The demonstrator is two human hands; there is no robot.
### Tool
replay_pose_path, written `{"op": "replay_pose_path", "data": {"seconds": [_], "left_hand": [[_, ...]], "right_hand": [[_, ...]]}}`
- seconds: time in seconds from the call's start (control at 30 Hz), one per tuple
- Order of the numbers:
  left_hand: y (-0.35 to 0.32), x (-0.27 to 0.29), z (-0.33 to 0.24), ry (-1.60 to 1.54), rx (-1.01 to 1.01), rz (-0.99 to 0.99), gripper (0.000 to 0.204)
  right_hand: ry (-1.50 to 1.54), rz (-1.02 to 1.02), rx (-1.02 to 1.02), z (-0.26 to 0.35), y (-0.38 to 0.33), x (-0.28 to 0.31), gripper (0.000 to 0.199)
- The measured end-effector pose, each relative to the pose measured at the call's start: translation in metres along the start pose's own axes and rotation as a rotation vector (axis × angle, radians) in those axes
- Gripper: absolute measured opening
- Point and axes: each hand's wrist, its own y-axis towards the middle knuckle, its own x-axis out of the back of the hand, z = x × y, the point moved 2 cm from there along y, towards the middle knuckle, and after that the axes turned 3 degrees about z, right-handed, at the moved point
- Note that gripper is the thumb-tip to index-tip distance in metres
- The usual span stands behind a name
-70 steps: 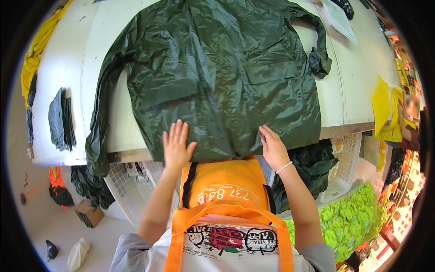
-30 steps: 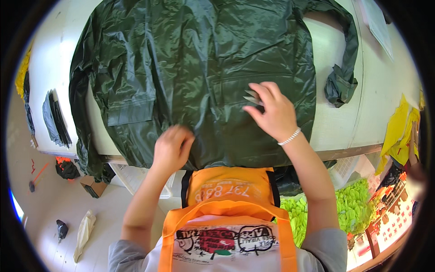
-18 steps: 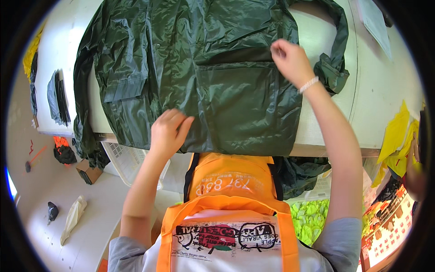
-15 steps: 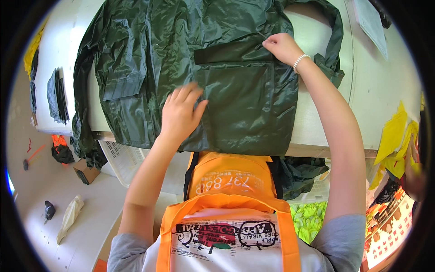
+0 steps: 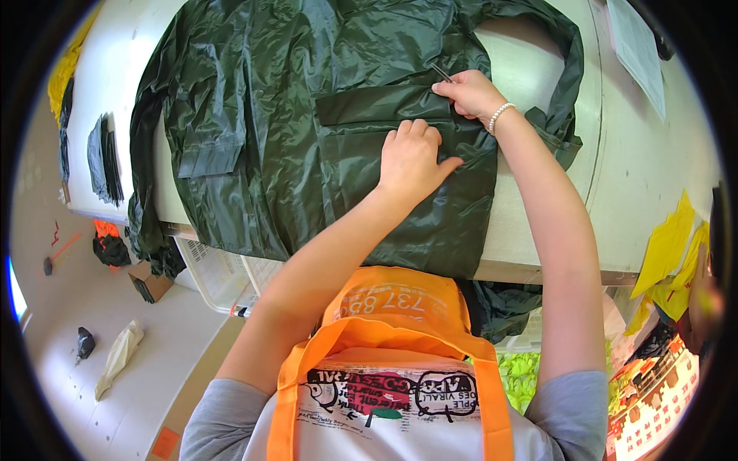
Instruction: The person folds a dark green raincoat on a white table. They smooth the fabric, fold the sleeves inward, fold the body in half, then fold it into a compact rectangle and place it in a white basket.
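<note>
Both hands (image 5: 442,127) on the green jacket's (image 5: 307,115) pocket flap (image 5: 377,105).

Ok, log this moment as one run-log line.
left hand: flat on jacket pocket | right hand: pinching small dark tool at pocket flap | jacket: spread on table

One head-worn fisheye looks steeply down, close over the white table (image 5: 538,230).
</note>
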Motion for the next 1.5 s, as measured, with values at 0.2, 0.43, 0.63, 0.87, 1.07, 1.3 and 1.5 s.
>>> {"op": "replay_pose_path", "data": {"seconds": [0.2,0.43,0.63,0.87,1.07,1.3,1.5], "left_hand": [[0.005,-0.026,0.001,-0.040,0.063,-0.033,0.015],[0.017,-0.013,0.031,-0.346,-0.029,0.083,0.013],[0.028,-0.003,0.037,-0.463,0.075,0.282,0.012],[0.026,-0.005,0.044,-0.521,0.095,0.282,0.012],[0.027,-0.004,0.042,-0.541,0.150,0.310,0.013],[0.009,0.005,0.043,-0.659,0.134,0.235,0.010],[-0.106,0.063,0.067,-0.509,0.107,0.443,0.011]], "right_hand": [[-0.036,-0.175,0.260,-0.010,-0.004,-0.004,0.030],[-0.325,-0.550,0.536,-0.028,-0.102,-0.012,0.028],[-0.642,-0.528,0.563,-0.062,-0.120,-0.028,0.021],[-0.806,-0.573,0.643,-0.046,-0.111,-0.037,0.022],[-0.902,-0.554,0.652,-0.044,-0.101,-0.035,0.016],[-0.799,-0.492,0.590,-0.041,-0.100,-0.032,0.029],[-0.945,-0.228,0.740,0.000,-0.074,-0.055,0.066]]}}
